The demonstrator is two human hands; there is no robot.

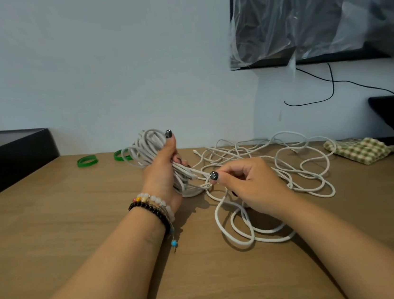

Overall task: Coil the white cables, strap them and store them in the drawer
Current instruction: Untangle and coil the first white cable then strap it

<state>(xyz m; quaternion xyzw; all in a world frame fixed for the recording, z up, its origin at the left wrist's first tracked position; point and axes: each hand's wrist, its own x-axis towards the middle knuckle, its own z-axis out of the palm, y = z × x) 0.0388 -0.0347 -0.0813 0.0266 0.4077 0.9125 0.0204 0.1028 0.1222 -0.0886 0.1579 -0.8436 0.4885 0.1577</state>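
Currently mid-coil: left hand [162, 171] grips the coiled bundle [149, 150] upright, right hand [247, 183] pinches the loose strand [205, 185] just beside it.
Left fingers curled round the bundle, thumb up. Right thumb and forefinger closed on the strand. Loose white cable [279, 164] sprawls on the tabletop [75, 214] beyond and under the right hand. Two green bands [87, 160] lie past the left hand.
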